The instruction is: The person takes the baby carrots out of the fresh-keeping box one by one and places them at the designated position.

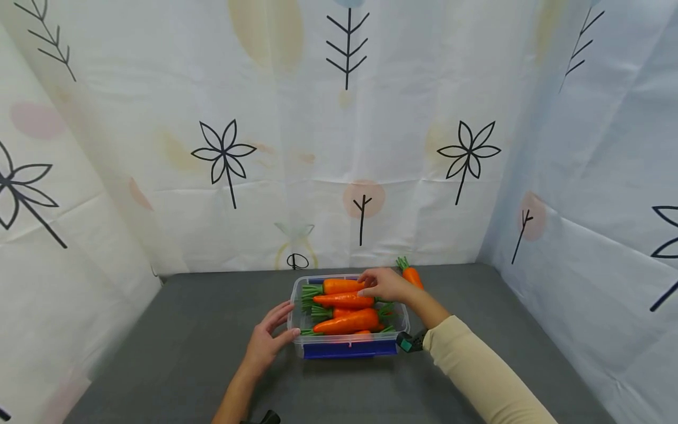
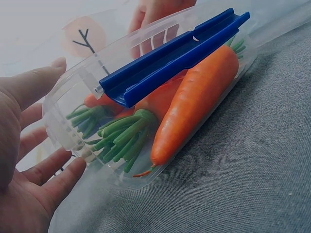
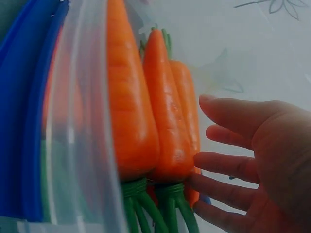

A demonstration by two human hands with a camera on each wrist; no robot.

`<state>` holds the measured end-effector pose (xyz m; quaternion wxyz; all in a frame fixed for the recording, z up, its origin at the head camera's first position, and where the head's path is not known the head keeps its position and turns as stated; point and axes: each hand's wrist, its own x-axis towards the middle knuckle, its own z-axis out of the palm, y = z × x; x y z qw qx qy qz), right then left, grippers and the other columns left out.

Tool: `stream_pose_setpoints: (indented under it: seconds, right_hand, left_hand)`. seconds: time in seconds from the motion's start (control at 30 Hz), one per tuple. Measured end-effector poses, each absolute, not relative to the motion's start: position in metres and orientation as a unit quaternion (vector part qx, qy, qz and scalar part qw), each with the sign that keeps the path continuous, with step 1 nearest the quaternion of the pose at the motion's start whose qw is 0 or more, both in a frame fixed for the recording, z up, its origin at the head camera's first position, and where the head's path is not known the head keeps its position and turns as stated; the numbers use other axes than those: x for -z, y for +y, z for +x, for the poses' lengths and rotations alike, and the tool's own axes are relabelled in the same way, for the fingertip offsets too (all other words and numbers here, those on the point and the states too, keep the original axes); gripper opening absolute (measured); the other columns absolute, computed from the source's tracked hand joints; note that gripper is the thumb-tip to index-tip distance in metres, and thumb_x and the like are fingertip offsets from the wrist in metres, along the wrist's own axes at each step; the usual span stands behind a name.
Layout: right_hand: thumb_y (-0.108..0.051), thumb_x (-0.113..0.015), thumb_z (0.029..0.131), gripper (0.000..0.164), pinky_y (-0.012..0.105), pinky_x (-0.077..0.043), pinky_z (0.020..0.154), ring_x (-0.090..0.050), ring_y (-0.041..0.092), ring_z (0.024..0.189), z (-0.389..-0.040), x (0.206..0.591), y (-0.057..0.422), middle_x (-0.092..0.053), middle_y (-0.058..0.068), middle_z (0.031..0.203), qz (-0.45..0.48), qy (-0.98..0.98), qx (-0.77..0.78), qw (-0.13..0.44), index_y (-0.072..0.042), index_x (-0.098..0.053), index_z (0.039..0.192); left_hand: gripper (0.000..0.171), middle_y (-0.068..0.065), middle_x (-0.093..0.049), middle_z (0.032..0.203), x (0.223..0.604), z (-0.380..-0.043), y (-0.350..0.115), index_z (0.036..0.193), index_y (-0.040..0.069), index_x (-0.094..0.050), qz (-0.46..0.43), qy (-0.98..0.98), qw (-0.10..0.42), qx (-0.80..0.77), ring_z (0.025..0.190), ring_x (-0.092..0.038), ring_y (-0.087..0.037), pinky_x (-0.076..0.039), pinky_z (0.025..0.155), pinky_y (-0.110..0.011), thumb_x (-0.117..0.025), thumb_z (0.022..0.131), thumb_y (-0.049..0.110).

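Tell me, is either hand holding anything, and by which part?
Neither hand visibly grips anything: the left hand rests at the left end of the plastic box, the right hand at the upper carrots.

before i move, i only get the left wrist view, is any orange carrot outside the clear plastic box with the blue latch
Observer: Yes, the head view shows one orange carrot with green stems outside the clear plastic box, partly hidden by the right hand.
Operator: i only catch part of that hand, which part of the box is it over
Observer: The far right corner, as seen from the person's side.
Operator: anything near that wrist that might catch the rim
Observer: Possibly: a small black device with a green patch sits by the box's near right corner.
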<state>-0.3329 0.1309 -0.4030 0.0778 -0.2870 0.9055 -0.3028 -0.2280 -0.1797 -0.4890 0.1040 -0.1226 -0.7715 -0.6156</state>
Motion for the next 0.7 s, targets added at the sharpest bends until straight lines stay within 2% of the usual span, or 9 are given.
stream_pose_setpoints:
  seconds: [0.23, 0.4, 0.5, 0.7]
  right_hand:
    - [-0.024, -0.073, 0.089, 0.031, 0.043, -0.049, 0.089, -0.061, 0.027, 0.102, -0.330, 0.411, 0.125, -0.066, 0.007, 0.108, -0.292, 0.924, 0.241, 0.061, -0.007, -0.066, 0.114]
    - [-0.023, -0.075, 0.086, 0.033, 0.043, -0.048, 0.090, -0.060, 0.028, 0.101, -0.330, 0.416, 0.121, -0.066, 0.007, 0.107, -0.300, 0.929, 0.209, 0.055, -0.008, -0.066, 0.114]
    - [-0.020, -0.076, 0.086, 0.034, 0.043, -0.048, 0.089, -0.060, 0.028, 0.101, -0.331, 0.417, 0.120, -0.065, 0.007, 0.108, -0.299, 0.929, 0.209, 0.062, -0.008, -0.065, 0.115]
    - [-0.017, -0.075, 0.087, 0.033, 0.045, -0.047, 0.090, -0.059, 0.029, 0.102, -0.329, 0.415, 0.120, -0.064, 0.009, 0.110, -0.304, 0.928, 0.204, 0.072, -0.007, -0.065, 0.117]
  left_hand:
    - [0.051, -0.022, -0.042, 0.146, 0.471, -0.218, -0.175, 0.134, -0.003, -0.055, -0.124, -0.766, 0.104, 0.622, 0.125, -0.046, -0.047, -0.036, 0.097, -0.065, -0.072, 0.086, 0.003]
    - [0.049, -0.025, -0.041, 0.145, 0.462, -0.211, -0.172, 0.134, -0.005, -0.054, -0.133, -0.775, 0.114, 0.607, 0.123, -0.047, -0.047, -0.040, 0.095, -0.063, -0.070, 0.088, 0.003]
    - [0.049, -0.026, -0.041, 0.145, 0.462, -0.211, -0.172, 0.134, -0.006, -0.054, -0.135, -0.774, 0.110, 0.608, 0.123, -0.047, -0.047, -0.039, 0.095, -0.063, -0.070, 0.088, 0.002]
    - [0.053, -0.018, -0.042, 0.147, 0.486, -0.227, -0.181, 0.136, 0.000, -0.055, -0.132, -0.773, 0.104, 0.611, 0.125, -0.048, -0.042, -0.039, 0.097, -0.061, -0.073, 0.087, 0.008]
